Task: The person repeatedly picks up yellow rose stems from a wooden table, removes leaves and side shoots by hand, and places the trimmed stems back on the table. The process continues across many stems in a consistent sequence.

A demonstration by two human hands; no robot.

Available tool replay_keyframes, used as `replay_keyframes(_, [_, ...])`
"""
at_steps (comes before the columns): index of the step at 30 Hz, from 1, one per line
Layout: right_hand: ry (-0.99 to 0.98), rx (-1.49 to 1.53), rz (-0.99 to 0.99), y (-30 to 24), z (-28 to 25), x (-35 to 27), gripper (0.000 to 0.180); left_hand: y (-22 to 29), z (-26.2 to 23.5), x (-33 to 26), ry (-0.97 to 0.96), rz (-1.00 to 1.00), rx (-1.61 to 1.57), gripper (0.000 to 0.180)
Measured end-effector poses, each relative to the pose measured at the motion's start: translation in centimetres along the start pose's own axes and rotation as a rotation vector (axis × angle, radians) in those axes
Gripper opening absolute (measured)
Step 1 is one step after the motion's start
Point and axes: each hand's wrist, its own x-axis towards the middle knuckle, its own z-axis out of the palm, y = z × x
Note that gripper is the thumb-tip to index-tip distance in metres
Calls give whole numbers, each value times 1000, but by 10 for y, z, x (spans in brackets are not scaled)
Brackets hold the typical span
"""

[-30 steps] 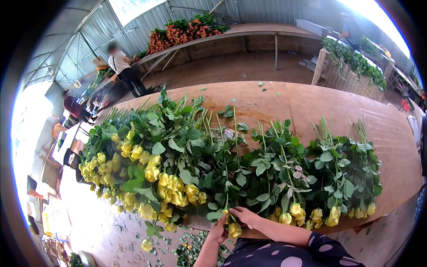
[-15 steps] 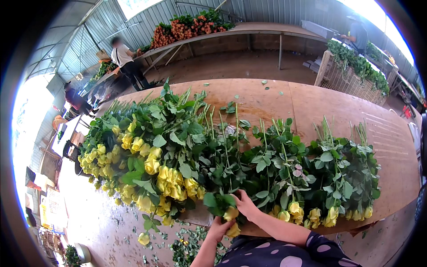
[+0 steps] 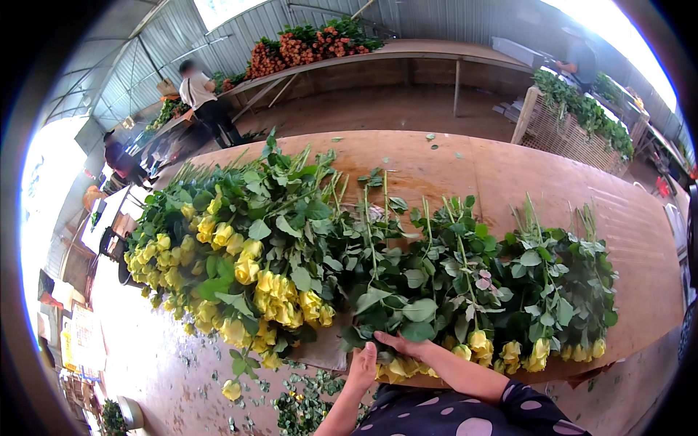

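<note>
Yellow roses with leafy green stems lie in bunches along the table's near edge, heads toward me. My right hand (image 3: 401, 344) rests on the leaves of the middle bunch, fingers stretched leftward and open. Yellow rose heads (image 3: 398, 369) show below my right wrist and forearm. Just left of these heads, my left hand (image 3: 360, 368) is raised with its thumb up and apart, open; its other fingers are partly hidden. A big heap of yellow roses (image 3: 273, 294) spreads to the left. More small bunches, such as the yellow roses (image 3: 538, 356), lie to the right.
The wooden table (image 3: 538, 171) curves away to the right and has stray leaves on it. Fallen leaves (image 3: 309, 403) litter the floor by my left forearm. Orange flowers (image 3: 298, 51) lie on a far bench. One person (image 3: 200, 94) stands far left; a wicker crate (image 3: 556, 131) holds greenery at right.
The rose between my hands has swung down onto the middle bunch, its leafy stem now pointing away from me. My right hand has lowered slightly; my left thumb has come up.
</note>
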Motion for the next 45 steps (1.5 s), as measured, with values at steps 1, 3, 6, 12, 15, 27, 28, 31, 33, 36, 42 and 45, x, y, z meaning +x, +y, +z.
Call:
replay_keyframes(1, [-113, 77, -42, 5, -16, 1, 42, 2, 2, 5, -20, -137, -102, 49])
replay_keyframes(3, [62, 48, 99, -11, -26, -15, 48, 4, -2, 22, -81, -412, -303, 49])
replay_keyframes(6, [251, 30, 52, -15, -48, -41, 48, -32, 13, 29, -58, 35, 330, 39])
replay_keyframes(12, [466, -125, 57, -74, -131, -167, 51, -53, 44, -13, -157, 143, 797, 64])
replay_keyframes(15, [952, -469, 160, -108, -174, -234, 46, -84, 32, -2, -271, 96, 695, 60])
replay_keyframes(27, [1100, -1053, 611, 80, -374, -275, 25, -67, 16, 17, -461, -630, -851, 53])
replay_keyframes(28, [1108, -1077, 620, 80, -377, -281, 24, -81, 21, 18, -453, -602, -818, 52])
replay_keyframes(31, [1186, -1039, 540, 94, -402, -310, 27, -92, 26, 22, -476, -581, -774, 47])
replay_keyframes(33, [1279, -1000, 500, 99, -409, -328, 28, -100, 24, 26, -525, -607, -718, 44])
replay_keyframes(36, [1324, -769, 235, 73, -402, -347, 28, -92, 18, 21, -426, -552, -742, 44])
replay_keyframes(42, [1360, -795, 95, 72, -415, -375, 36, -43, 17, 18, -364, -646, -802, 49])
replay_keyframes(45, [1323, -980, 192, 83, -418, -357, 43, -70, 5, 21, -467, -692, -840, 46])
